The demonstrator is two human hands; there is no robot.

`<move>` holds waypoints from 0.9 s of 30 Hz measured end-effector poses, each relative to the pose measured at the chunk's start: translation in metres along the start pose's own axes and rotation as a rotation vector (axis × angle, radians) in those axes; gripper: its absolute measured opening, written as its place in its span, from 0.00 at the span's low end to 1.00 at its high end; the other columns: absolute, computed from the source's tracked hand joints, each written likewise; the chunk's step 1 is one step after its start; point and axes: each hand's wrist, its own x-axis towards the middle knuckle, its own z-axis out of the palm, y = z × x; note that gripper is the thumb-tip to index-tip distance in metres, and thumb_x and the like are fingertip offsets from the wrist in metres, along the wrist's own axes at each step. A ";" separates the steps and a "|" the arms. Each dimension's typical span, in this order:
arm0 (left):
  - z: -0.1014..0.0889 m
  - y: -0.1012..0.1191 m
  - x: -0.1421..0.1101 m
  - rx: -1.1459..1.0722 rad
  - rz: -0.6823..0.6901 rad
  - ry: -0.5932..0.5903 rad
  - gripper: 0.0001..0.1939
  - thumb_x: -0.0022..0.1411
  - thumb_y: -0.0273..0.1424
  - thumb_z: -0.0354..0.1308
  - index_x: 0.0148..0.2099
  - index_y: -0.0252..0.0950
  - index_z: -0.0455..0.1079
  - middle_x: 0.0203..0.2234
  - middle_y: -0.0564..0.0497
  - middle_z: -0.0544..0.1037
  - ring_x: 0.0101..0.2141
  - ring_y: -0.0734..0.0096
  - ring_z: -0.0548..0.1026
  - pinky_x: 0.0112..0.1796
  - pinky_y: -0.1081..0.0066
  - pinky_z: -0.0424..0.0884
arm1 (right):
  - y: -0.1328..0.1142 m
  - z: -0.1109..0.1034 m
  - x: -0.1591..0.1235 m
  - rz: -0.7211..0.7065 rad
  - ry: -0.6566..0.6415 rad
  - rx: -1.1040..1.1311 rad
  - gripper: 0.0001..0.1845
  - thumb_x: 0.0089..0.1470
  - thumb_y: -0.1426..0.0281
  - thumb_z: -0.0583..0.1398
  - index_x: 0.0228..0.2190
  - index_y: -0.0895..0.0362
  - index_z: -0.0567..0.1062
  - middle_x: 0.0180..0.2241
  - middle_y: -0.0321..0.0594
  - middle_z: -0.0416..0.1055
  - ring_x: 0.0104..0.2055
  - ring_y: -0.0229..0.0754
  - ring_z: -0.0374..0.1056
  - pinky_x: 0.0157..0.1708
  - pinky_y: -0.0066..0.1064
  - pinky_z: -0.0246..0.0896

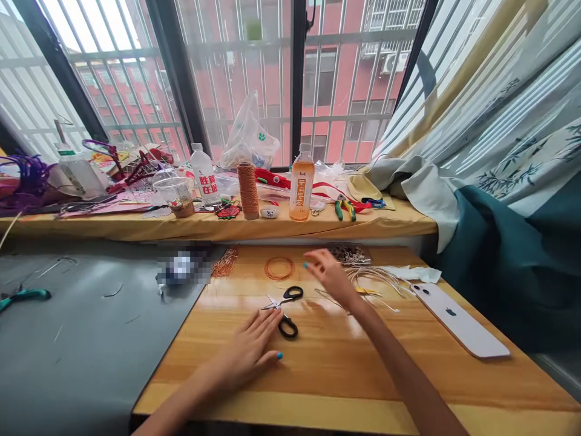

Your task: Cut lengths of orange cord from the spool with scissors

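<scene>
My left hand (pixel 256 339) lies flat on the wooden table, fingers stretched out, its fingertips touching the blades of a pair of black-handled scissors (pixel 287 327). The scissors lie with their blades apart. Raised above the table to the right, my right hand (pixel 327 272) has its fingers apart, and I see nothing held in it. A coil of thin orange cord (pixel 279 277) lies left of that hand. Behind it stands a clear box of small pale pieces (pixel 351 254), partly hidden by the hand. Loose white cords (pixel 379 280) spread to its right.
A white phone (pixel 460 321) lies at the table's right side. Cut orange threads (pixel 224 264) rest at the far left corner. The ledge (pixel 204 227) holds a spool of brown cord (pixel 247 191), an orange drink bottle (pixel 302 188), a plastic cup (pixel 179 197) and green-yellow pliers (pixel 345 208).
</scene>
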 end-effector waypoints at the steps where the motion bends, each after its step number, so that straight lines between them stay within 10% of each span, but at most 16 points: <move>1: 0.006 0.000 -0.007 0.031 0.000 -0.032 0.30 0.59 0.40 0.41 0.61 0.42 0.37 0.58 0.49 0.49 0.57 0.66 0.49 0.55 0.59 0.46 | 0.004 -0.011 0.016 -0.015 0.073 -0.065 0.13 0.51 0.72 0.51 0.39 0.59 0.69 0.40 0.44 0.62 0.34 0.37 0.64 0.42 0.32 0.57; 4: 0.010 -0.005 -0.022 0.101 -0.052 -0.016 0.27 0.61 0.38 0.39 0.61 0.46 0.34 0.58 0.52 0.47 0.57 0.66 0.48 0.55 0.57 0.47 | 0.020 -0.037 0.071 -0.083 0.161 -0.262 0.15 0.52 0.75 0.49 0.42 0.63 0.68 0.46 0.49 0.61 0.46 0.42 0.60 0.48 0.32 0.52; 9: -0.008 0.004 -0.018 0.116 -0.003 0.037 0.31 0.60 0.37 0.42 0.61 0.42 0.32 0.59 0.50 0.44 0.58 0.63 0.44 0.55 0.54 0.46 | 0.047 -0.036 0.127 -0.078 -0.066 -0.565 0.17 0.52 0.78 0.48 0.43 0.65 0.67 0.45 0.51 0.64 0.49 0.44 0.58 0.49 0.32 0.50; 13: -0.020 0.016 0.002 0.004 0.154 -0.140 0.29 0.59 0.40 0.42 0.61 0.46 0.36 0.58 0.54 0.46 0.58 0.66 0.45 0.55 0.54 0.44 | 0.064 -0.025 0.131 -0.027 -0.012 -0.588 0.15 0.51 0.74 0.52 0.42 0.66 0.67 0.42 0.55 0.63 0.45 0.47 0.60 0.44 0.34 0.54; 20: -0.015 0.003 0.010 -0.004 -0.073 -0.044 0.23 0.59 0.38 0.41 0.57 0.39 0.52 0.57 0.50 0.53 0.57 0.61 0.49 0.54 0.52 0.47 | 0.074 -0.022 0.141 0.144 0.178 -0.619 0.17 0.53 0.69 0.50 0.43 0.68 0.62 0.37 0.53 0.66 0.41 0.48 0.62 0.38 0.34 0.55; 27: -0.006 -0.005 0.005 0.062 -0.021 -0.008 0.24 0.59 0.33 0.43 0.58 0.39 0.49 0.57 0.49 0.52 0.56 0.60 0.50 0.53 0.53 0.53 | 0.064 -0.018 0.147 0.402 0.176 -0.788 0.16 0.53 0.64 0.50 0.37 0.63 0.68 0.38 0.54 0.68 0.39 0.51 0.65 0.33 0.34 0.56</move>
